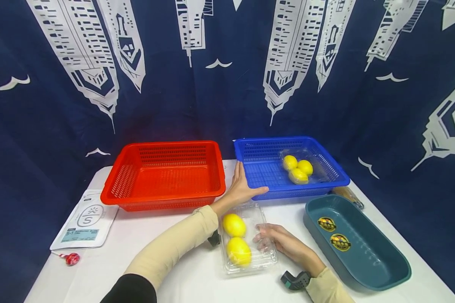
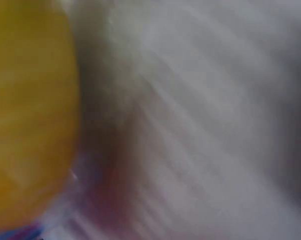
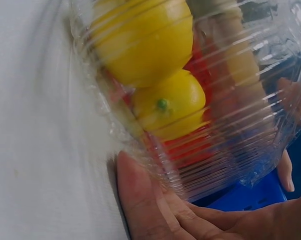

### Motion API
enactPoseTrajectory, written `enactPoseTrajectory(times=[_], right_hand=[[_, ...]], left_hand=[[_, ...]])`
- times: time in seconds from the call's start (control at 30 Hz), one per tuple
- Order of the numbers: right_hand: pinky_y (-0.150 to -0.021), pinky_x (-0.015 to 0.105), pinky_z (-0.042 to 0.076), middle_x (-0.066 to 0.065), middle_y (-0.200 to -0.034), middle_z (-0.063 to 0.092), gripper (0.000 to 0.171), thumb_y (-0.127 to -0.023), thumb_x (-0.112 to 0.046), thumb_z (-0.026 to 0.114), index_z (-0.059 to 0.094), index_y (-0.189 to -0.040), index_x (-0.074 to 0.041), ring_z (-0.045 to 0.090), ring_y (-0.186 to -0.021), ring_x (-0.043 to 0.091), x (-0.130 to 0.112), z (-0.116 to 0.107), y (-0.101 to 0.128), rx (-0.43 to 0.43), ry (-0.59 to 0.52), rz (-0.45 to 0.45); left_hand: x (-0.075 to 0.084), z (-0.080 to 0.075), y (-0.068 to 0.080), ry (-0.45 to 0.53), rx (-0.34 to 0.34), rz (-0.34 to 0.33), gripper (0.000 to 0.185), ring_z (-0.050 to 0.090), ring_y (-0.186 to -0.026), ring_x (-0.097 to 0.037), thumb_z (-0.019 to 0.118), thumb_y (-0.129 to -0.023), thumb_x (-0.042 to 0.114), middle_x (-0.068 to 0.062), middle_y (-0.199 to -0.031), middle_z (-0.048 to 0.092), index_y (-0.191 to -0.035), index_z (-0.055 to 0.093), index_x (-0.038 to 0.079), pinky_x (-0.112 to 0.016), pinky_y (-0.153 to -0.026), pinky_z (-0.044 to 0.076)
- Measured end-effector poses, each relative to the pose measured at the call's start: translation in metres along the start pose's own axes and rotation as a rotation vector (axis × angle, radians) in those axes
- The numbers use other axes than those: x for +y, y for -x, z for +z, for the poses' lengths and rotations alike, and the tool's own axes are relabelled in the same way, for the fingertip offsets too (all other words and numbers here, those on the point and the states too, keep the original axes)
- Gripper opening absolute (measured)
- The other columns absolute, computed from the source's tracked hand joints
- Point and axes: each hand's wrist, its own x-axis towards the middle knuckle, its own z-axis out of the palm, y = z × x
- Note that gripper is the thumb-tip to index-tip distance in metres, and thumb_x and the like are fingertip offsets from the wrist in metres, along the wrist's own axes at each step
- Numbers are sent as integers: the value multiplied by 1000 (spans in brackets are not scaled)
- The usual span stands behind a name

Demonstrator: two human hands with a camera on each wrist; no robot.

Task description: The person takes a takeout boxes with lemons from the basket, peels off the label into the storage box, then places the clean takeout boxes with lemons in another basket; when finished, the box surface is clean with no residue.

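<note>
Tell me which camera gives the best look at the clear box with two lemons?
The head view: the whole clear box lies on the table beside the right hand. The right wrist view shows only its ribbed wall and lemons close up; the left wrist view is a yellow blur.

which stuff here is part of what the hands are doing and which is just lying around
In use:
- clear clamshell box with two lemons, held by the right hand
- blue basket with packed lemons, touched by the left hand

Lying about:
- red basket
- teal tray
- white pouch
- lollipop
</note>
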Motion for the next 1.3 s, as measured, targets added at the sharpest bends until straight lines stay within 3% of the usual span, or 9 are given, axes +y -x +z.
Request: enactPoseTrajectory(times=[0.27, 0.83, 1.3], right_hand=[[-84, 26, 56, 8, -107, 67, 64, -99, -22, 46, 24, -140, 21, 65, -89, 12, 0, 0, 0, 2, 12, -4], [-86, 26, 56, 10, -110, 68, 65, -100, -25, 45, 24, -142, 20, 66, -90, 13, -7, -3, 4, 29, 26, 19], [-81, 27, 59, 2, -104, 70, 64, -102, -22, 42, 21, -140, 25, 68, -88, 12, -19, 0, 32, 17, 19, 7]], left_hand=[[-3, 1, -6, 34, -16, 18, 128, -2, -154, -26, 75, -74, 58, -2, -164, -20, -156, -10, 9, -53, -123, 18], [1, 2, -9, 134, -29, 44, 130, 4, -154, -27, 79, -74, 50, -1, -163, -23, -156, -14, 12, -51, -121, 23], [-6, 6, -4, 137, 6, 37, 128, 7, -153, -31, 79, -74, 49, -3, -164, -21, -156, -10, 6, -51, -121, 25]])
